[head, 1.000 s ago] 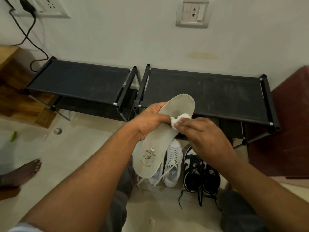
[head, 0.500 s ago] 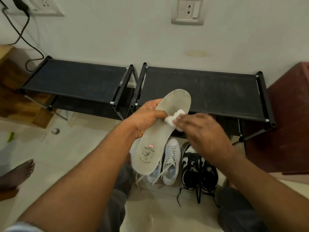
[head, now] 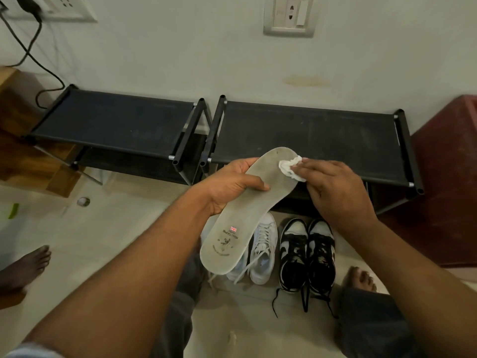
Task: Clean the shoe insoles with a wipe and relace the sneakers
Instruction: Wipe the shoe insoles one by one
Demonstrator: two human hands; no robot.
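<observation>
Your left grip curls round the insole's middle, holding it up so its top faces you. Your right grip pinches the balled wipe on the toe end, to rub there. The white sneakers sit on the floor below.

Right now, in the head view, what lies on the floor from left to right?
Bare foot → small round floor fitting → white sneakers → black and white sneakers → other bare foot.
</observation>
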